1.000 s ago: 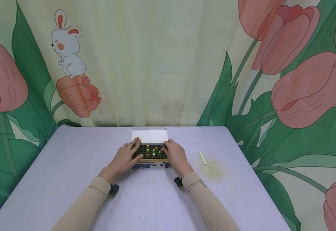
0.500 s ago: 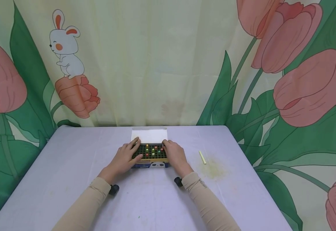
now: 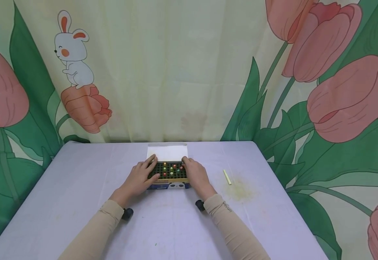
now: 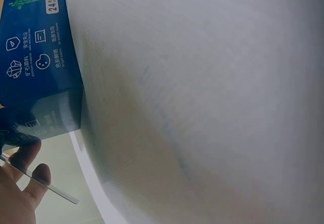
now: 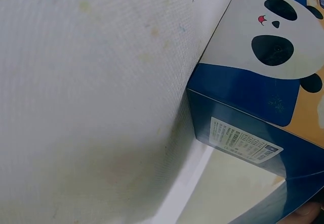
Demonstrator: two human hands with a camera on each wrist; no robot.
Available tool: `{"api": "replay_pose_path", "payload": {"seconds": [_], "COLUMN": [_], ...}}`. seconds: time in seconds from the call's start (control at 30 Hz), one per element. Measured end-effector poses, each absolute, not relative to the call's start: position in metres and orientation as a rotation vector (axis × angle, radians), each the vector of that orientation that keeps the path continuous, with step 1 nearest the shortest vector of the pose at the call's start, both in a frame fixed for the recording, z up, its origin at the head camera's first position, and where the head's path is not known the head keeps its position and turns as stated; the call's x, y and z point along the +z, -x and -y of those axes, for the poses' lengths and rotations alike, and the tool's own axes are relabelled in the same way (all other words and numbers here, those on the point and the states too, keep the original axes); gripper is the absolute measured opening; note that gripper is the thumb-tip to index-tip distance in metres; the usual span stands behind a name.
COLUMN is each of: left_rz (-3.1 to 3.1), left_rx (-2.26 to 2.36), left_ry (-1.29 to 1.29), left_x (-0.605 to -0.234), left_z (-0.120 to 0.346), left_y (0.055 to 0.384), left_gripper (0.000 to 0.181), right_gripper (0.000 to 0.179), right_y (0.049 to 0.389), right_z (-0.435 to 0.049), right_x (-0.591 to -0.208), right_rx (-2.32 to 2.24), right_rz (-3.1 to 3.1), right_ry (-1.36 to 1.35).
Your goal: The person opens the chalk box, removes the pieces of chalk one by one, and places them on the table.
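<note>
A blue chalk box with a panda print stands near the table's far side, its white lid folded back. Inside is a black grid with several coloured chalk sticks upright in its holes. My left hand rests on the box's left end, fingers toward the far corner and thumb over the grid. A thin clear strip shows by those fingers in the left wrist view. My right hand has its fingers bent over the far right corner of the box; whatever lies between them is hidden.
A pale yellow chalk stick lies on the white tablecloth to the right, beside a yellowish stain. A tiny green crumb lies near the front. A printed curtain hangs behind the table.
Both hands and the box keep nearly the same places. The head view has shifted very slightly.
</note>
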State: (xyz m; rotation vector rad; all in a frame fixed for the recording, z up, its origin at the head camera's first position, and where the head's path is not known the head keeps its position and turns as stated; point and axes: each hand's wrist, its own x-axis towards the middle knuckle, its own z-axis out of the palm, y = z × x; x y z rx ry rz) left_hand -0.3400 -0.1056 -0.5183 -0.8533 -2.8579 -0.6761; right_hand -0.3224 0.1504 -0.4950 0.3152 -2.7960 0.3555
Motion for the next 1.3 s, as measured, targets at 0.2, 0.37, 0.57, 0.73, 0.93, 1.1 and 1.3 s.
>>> {"api": "replay_pose_path", "payload": {"seconds": [0.2, 0.37, 0.57, 0.73, 0.93, 1.1, 1.3], "left_rz": [2.851, 2.849, 2.85, 2.849, 2.848, 2.859, 2.841], "left_rx": [-0.67, -0.675, -0.682, -0.683, -0.688, -0.705, -0.716], "left_ry": [0.857, 0.849, 0.843, 0.848, 0.847, 0.846, 0.847], "left_x": [-0.5174, -0.5152, -0.515, -0.5164, -0.5171, -0.5179, -0.5187], "left_z": [0.1061, 0.1061, 0.1066, 0.1057, 0.1048, 0.1055, 0.106], "left_y": [0.3388, 0.337, 0.3375, 0.3382, 0.3372, 0.3367, 0.3377], "left_gripper": [0.075, 0.075, 0.075, 0.074, 0.075, 0.075, 0.075], "right_gripper": [0.016, 0.015, 0.014, 0.014, 0.015, 0.018, 0.023], "right_y": [0.3218, 0.3216, 0.3214, 0.3211, 0.321, 0.3214, 0.3221], "right_z": [-0.1496, -0.1486, -0.1475, -0.1483, -0.1499, -0.1503, -0.1499], "right_x": [-0.4958, -0.4972, -0.4986, -0.5, -0.5026, -0.5039, -0.5034], "right_rx": [0.371, 0.361, 0.351, 0.333, 0.308, 0.286, 0.279], "right_rz": [2.774, 2.754, 2.711, 2.698, 2.699, 2.695, 2.668], "right_ry": [-0.328, -0.327, -0.337, -0.341, -0.351, -0.376, -0.384]}}
